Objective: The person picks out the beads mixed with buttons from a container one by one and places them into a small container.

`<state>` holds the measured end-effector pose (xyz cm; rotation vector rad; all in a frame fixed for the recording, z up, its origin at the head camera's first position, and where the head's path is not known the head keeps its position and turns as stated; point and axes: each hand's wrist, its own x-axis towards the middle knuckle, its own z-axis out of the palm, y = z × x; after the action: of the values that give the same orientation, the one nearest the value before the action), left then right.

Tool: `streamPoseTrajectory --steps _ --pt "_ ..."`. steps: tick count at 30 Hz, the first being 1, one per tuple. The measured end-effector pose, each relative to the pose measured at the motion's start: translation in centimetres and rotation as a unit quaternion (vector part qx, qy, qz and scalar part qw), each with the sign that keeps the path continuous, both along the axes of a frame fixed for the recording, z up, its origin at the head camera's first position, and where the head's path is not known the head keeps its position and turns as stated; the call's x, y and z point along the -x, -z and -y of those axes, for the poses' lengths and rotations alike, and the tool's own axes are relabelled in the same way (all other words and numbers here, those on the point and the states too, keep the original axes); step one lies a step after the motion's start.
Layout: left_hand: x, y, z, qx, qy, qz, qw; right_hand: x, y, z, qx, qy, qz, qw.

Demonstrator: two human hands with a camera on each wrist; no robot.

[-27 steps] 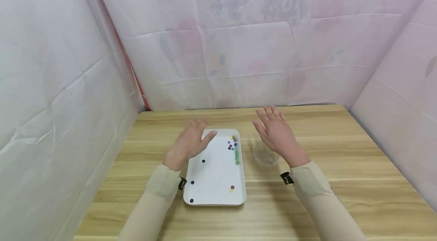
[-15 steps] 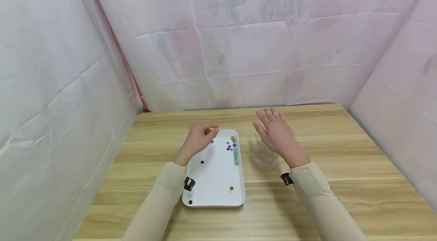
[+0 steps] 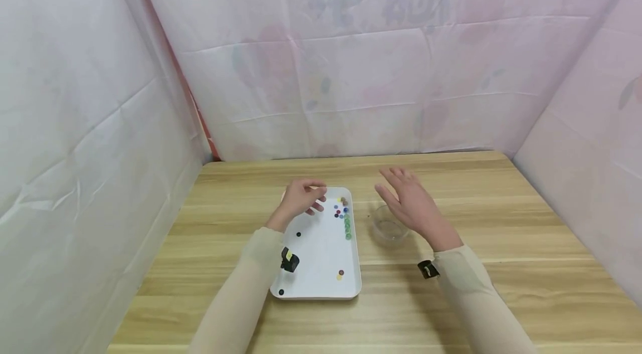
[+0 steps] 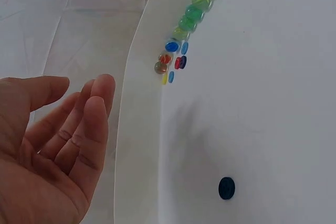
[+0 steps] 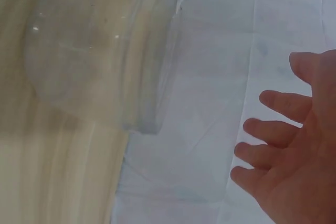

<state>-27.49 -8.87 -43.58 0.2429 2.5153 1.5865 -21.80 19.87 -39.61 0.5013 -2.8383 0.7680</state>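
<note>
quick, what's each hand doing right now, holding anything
Left hand: open, fingers loosely bent over the white tray, holding nothing.
Right hand: open, fingers spread above the clear bowl, holding nothing.

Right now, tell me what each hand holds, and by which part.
Nothing. The left hand hangs loosely curled over the tray; the right hand is open above the clear bowl.

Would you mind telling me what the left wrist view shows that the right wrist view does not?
Only the left wrist view shows the white tray, its row of green beads, the lone dark bead and the left hand, fingers loosely curved and holding nothing. Only the right wrist view shows the clear bowl on the wooden table, with the right hand spread open. Both share the pale backdrop sheet.
</note>
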Motion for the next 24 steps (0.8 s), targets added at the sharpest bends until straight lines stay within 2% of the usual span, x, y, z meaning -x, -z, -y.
streamPoseTrajectory --steps 7,14,20,24 --pt "0.9 0.8 -0.9 -0.010 0.015 0.042 0.9989 -0.3 1.7 -1.8 0.092 -0.021 0.024 0.995" --pt "1.4 1.8 -1.5 0.000 0.016 0.069 0.9975 -0.9 3.3 -3.8 0.121 -0.037 0.103 0.987" --pt "1.7 2.5 -2.1 -0.014 0.017 0.104 0.9943 -1.3 4.6 -5.3 0.159 -0.055 0.174 0.970" --pt "1.7 3.3 -2.4 -0.043 0.004 0.132 0.9903 -1.5 5.5 -5.6 0.181 -0.070 0.199 0.961"
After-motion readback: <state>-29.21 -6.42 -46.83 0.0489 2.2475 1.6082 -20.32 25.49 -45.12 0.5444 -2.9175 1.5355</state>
